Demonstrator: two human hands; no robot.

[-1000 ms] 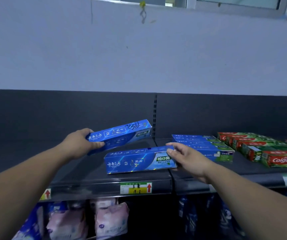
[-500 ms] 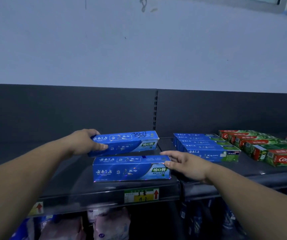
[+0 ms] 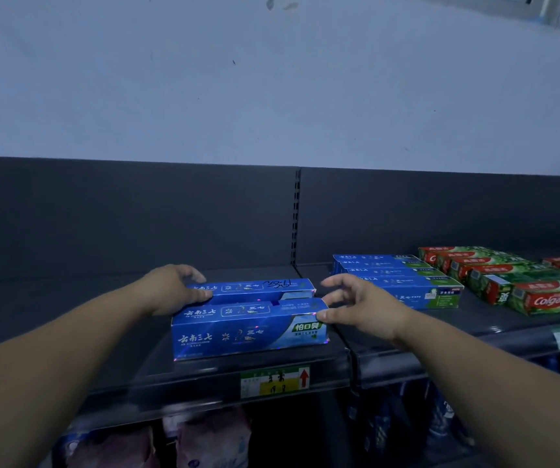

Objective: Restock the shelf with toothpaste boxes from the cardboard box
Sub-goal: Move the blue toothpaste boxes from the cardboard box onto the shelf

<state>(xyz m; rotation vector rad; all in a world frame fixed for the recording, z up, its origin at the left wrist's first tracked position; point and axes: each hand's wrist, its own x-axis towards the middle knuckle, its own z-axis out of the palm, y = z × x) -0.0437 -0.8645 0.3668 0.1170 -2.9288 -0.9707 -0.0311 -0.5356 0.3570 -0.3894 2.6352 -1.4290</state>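
Two blue toothpaste boxes lie side by side on the dark shelf (image 3: 204, 376). The front box (image 3: 248, 327) sits near the shelf's front edge. The rear box (image 3: 255, 288) lies right behind it. My left hand (image 3: 170, 288) grips the left end of the rear box, thumb on its top face. My right hand (image 3: 359, 302) is at the right ends of both boxes, its thumb touching the front box's top right corner and its fingers spread and loosely bent. The cardboard box is out of sight.
A row of blue toothpaste boxes (image 3: 403, 282) lies to the right on the adjoining shelf section. Red and green Colgate boxes (image 3: 522, 282) fill the far right. A price label (image 3: 273, 380) hangs on the shelf's front rail. Packets sit on the shelf below (image 3: 204, 440).
My left hand lowered the rear box from the air onto the shelf, behind the front box. My right hand lifted off the front box's end and spread its fingers.
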